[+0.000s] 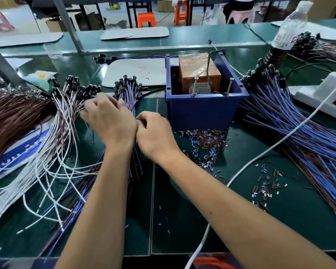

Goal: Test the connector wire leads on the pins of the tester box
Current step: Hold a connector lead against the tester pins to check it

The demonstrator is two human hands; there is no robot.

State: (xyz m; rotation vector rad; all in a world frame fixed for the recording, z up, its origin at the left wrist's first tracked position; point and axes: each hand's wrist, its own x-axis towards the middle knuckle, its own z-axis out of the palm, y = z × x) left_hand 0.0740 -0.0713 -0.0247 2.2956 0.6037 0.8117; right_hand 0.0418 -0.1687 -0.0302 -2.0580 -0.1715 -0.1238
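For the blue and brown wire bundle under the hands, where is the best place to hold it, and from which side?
Probably hold the wire bundle at its narrow middle, where the right hand already grips it and the left hand touches it. Come from above. The black connectors fan out toward the blue bin, and the loose leads spread toward the person, so both ends are too wide to close a hand around.

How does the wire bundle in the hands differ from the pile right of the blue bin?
The held bundle stands fairly upright between both hands, connectors fanned on top; the right pile lies flat on the mat, spread wide. The held bundle is far smaller. The left hand and right hand grip the one; nothing touches the other. Both have blue and brown leads with black connectors.
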